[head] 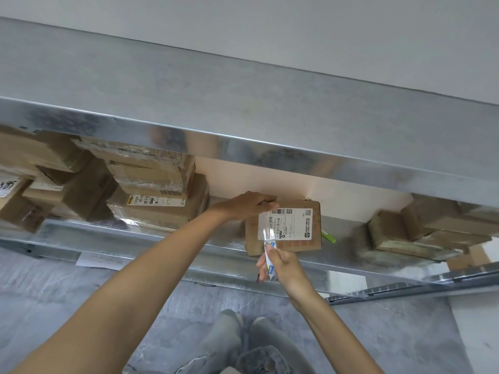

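A cardboard box (316, 228) stands on the metal shelf (135, 237) near its front rim, its white shipping label (287, 224) facing the person. The left hand (243, 205) lies over the box's top left corner, fingers bent down over the upper edge and holding it. Just below the box, the right hand (285, 268) pinches a narrow white and blue strip (270, 263) between thumb and curled fingers; the strip's upper end touches the lower left corner of the label. To the left of the box, taped parcels (159, 190) are stacked in a pile; to its right lie more brown parcels (421, 233). A small green object (329, 236) pokes out just beside the box's right side. A second metal shelf (243, 117) runs above the box.
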{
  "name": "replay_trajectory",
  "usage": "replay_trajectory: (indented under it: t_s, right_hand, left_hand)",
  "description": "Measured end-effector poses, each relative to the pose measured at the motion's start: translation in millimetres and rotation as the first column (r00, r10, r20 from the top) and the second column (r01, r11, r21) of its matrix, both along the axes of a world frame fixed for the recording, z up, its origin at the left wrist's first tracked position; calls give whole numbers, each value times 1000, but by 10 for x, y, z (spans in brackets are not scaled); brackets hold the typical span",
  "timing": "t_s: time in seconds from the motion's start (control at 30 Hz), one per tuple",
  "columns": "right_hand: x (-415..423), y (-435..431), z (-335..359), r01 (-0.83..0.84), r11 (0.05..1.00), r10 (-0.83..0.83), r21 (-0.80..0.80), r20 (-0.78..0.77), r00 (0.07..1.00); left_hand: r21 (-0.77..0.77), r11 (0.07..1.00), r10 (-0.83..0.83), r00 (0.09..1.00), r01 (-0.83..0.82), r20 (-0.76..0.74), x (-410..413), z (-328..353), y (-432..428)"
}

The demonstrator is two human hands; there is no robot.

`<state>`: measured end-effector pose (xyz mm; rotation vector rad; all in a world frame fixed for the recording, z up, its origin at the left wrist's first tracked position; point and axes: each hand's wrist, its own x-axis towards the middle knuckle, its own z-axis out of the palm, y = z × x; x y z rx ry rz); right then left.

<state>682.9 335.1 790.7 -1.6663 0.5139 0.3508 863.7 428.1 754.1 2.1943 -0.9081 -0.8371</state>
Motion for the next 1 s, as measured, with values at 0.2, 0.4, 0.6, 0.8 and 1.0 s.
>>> replay_trajectory:
  t_s: [0.2, 0.4, 0.6, 0.8, 1.0]
  right_hand:
    - [10, 33, -47, 33, 999, -32, 32, -15, 999]
    - [73, 50, -48, 41, 996, -38, 83, -38, 999]
    - [86, 34, -59, 39, 995, -34, 88, -60, 998]
    - [106, 20, -85, 65, 991, -57, 120, -68, 996]
    - [90, 30, -70, 54, 993, -49, 106, -57, 997]
  left_hand:
    - [77, 996, 37, 991, -47, 127, -52, -20, -29]
    - [90, 975, 171, 943, -204, 285, -210, -64, -111]
    - [59, 969, 221, 945, -241, 241, -210, -95, -110]
    - [55, 966, 234, 947, -252, 222, -208, -79, -112]
    - [46, 968, 233, 955, -245, 183, -203, -81, -109]
